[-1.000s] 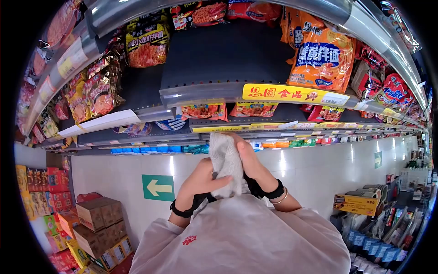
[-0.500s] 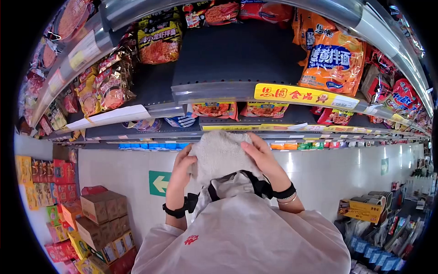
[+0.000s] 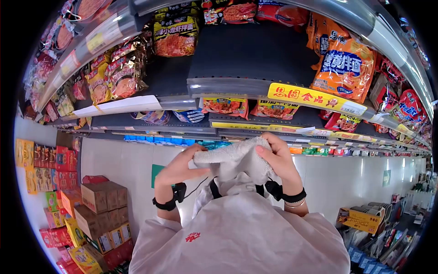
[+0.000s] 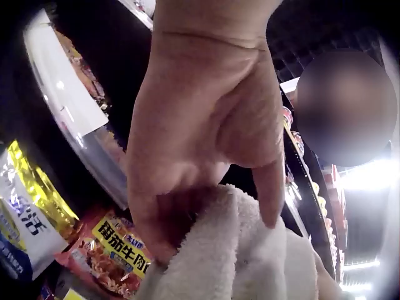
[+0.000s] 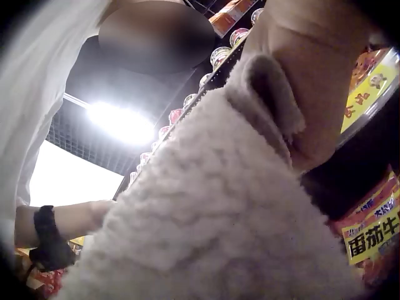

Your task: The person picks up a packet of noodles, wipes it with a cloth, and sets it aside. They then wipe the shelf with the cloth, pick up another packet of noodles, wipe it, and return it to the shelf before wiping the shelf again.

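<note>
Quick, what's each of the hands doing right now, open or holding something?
Left hand: closed, fingers curled on the white terry cloth.
Right hand: closed, gripping the same cloth.

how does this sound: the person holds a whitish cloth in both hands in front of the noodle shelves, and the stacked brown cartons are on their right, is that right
Not quite: the stacked brown cartons are on the person's left, as the head view shows. The rest stands: the left hand and right hand hold a whitish cloth in front of the noodle shelves.
</note>
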Demonstrator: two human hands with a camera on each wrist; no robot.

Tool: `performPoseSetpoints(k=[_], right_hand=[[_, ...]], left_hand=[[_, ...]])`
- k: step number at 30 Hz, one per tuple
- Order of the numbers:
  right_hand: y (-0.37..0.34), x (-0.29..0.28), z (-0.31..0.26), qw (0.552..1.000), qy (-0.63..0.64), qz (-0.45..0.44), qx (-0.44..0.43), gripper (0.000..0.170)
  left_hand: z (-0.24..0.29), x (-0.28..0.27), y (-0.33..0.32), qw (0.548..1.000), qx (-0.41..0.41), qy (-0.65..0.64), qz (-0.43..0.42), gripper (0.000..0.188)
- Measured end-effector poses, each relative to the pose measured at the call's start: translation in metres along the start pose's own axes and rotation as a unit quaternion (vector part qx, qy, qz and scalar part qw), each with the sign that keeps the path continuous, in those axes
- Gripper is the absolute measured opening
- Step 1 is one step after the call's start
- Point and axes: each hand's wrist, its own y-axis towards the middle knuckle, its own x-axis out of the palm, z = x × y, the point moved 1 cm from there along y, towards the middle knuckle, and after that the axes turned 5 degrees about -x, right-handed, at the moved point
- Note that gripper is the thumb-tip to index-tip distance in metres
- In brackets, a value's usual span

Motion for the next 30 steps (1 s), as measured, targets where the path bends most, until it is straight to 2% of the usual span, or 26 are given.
performPoseSetpoints(k=[1, 3, 4, 5, 7, 9, 11, 13, 15, 16, 17, 18, 19, 21, 23, 25, 26, 27, 29, 30], right_hand=[[-0.001, -0.002, -0.005, 1.000, 0.000, -0.005, 0.001, 0.014], [-0.003, -0.006, -0.016, 0.996, -0.065, -0.055, 0.006, 0.015], [-0.002, -0.002, -0.021, 0.994, -0.088, -0.059, -0.040, 0.016], [0.000, -0.002, -0.025, 0.993, -0.090, -0.064, -0.042, 0.016], [0.001, -0.004, -0.034, 0.970, -0.210, -0.063, -0.103, 0.016], [0.008, -0.004, -0.044, 0.966, -0.234, -0.050, -0.093, 0.015], [0.014, 0.000, -0.060, 0.957, -0.255, 0.041, -0.133, 0.014], [0.021, 0.002, -0.080, 0.944, -0.275, 0.070, -0.171, 0.010], [0.030, 0.006, -0.101, 0.901, -0.324, 0.106, -0.268, 0.011], [0.033, 0.007, -0.108, 0.900, -0.326, 0.106, -0.269, 0.011], [0.036, 0.007, -0.115, 0.929, -0.241, 0.118, -0.255, 0.013], [0.040, 0.005, -0.118, 0.950, -0.154, 0.128, -0.238, 0.015], [0.046, 0.001, -0.120, 0.950, -0.156, 0.128, -0.239, 0.015], [0.060, -0.009, -0.121, 0.931, -0.159, 0.145, -0.294, 0.020], [0.071, -0.013, -0.123, 0.923, -0.179, 0.151, -0.304, 0.022], [0.081, -0.014, -0.122, 0.914, -0.191, 0.149, -0.327, 0.025], [0.088, -0.018, -0.117, 0.909, -0.200, 0.134, -0.339, 0.030], [0.089, -0.022, -0.111, 0.909, -0.201, 0.133, -0.339, 0.030], [0.092, -0.024, -0.104, 0.854, -0.342, 0.130, -0.369, 0.035], [0.088, -0.022, -0.102, 0.843, -0.368, 0.151, -0.361, 0.036]], left_hand=[[0.002, -0.005, -0.002, 0.999, -0.019, -0.022, 0.012, 0.034], [0.013, -0.018, -0.005, 0.999, -0.021, 0.024, 0.037, 0.031], [0.018, -0.025, -0.006, 0.998, -0.028, 0.038, 0.046, 0.029], [0.023, -0.031, -0.006, 0.996, -0.035, 0.053, 0.056, 0.027], [0.035, -0.039, -0.006, 0.995, -0.042, 0.049, 0.075, 0.025], [0.055, -0.048, -0.003, 0.983, -0.015, 0.103, 0.154, 0.024], [0.075, -0.056, 0.004, 0.979, 0.018, 0.102, 0.177, 0.024], [0.097, -0.064, 0.015, 0.948, 0.088, 0.134, 0.276, 0.023], [0.119, -0.073, 0.029, 0.948, 0.131, 0.070, 0.283, 0.023], [0.126, -0.077, 0.040, 0.926, 0.183, 0.097, 0.315, 0.022], [0.132, -0.081, 0.051, 0.939, 0.152, 0.067, 0.300, 0.020], [0.133, -0.085, 0.064, 0.936, 0.161, 0.082, 0.303, 0.020], [0.132, -0.090, 0.078, 0.932, 0.171, 0.098, 0.305, 0.021], [0.130, -0.095, 0.105, 0.925, 0.172, 0.130, 0.313, 0.024], [0.125, -0.100, 0.130, 0.918, 0.174, 0.162, 0.318, 0.027], [0.116, -0.105, 0.153, 0.906, 0.110, 0.251, 0.323, 0.030], [0.113, -0.106, 0.161, 0.894, 0.146, 0.262, 0.332, 0.031], [0.107, -0.106, 0.164, 0.895, 0.145, 0.261, 0.333, 0.031], [0.103, -0.103, 0.169, 0.869, 0.233, 0.290, 0.326, 0.034], [0.112, -0.096, 0.162, 0.872, 0.210, 0.311, 0.315, 0.035]])
